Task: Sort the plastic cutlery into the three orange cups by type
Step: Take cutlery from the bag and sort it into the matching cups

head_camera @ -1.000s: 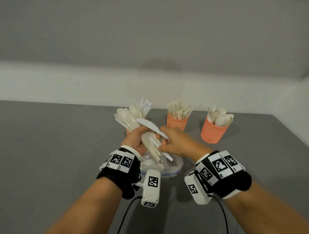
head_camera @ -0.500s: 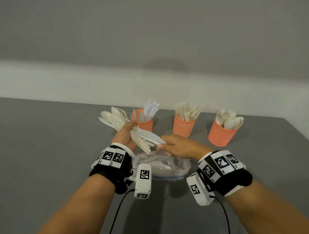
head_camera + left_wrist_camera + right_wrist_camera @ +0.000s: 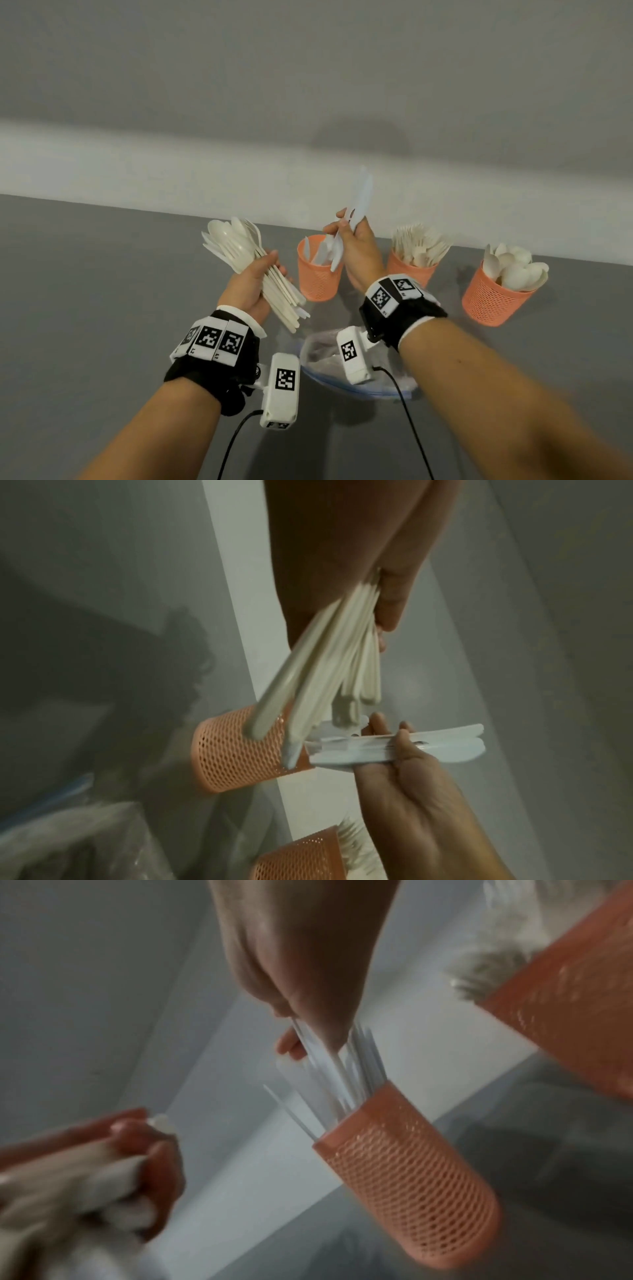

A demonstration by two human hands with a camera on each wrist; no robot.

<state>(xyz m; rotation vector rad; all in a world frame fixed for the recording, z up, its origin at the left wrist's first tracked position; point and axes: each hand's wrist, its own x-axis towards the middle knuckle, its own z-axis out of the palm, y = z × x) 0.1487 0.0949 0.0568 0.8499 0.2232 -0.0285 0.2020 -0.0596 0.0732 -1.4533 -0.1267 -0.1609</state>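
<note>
A: Gripping a few white plastic knives point(image 3: 356, 209), the right hand point(image 3: 358, 250) is raised over the left orange mesh cup point(image 3: 317, 279), thumb and fingers curled round their middles, blades pointing up and handle ends reaching down to the cup's mouth.

B: What about the left hand point(image 3: 248, 286)?

A: It is closed round a fanned bundle of cream plastic cutlery point(image 3: 253, 265), spoon bowls up and away, handles slanting down towards the clear plastic bag point(image 3: 323, 346) on the grey table point(image 3: 102, 291).

B: Where do the cups stand?

A: In a row near the table's far edge. The left one already has white knives in it. The middle orange mesh cup point(image 3: 409, 270), partly behind the right wrist, is full of cream forks point(image 3: 419, 243). The right orange mesh cup point(image 3: 493, 301) holds cream spoons point(image 3: 515, 269).

B: Does the bundle touch the left cup?

A: In the head view it sits just beside it; I cannot tell whether they touch.
</note>
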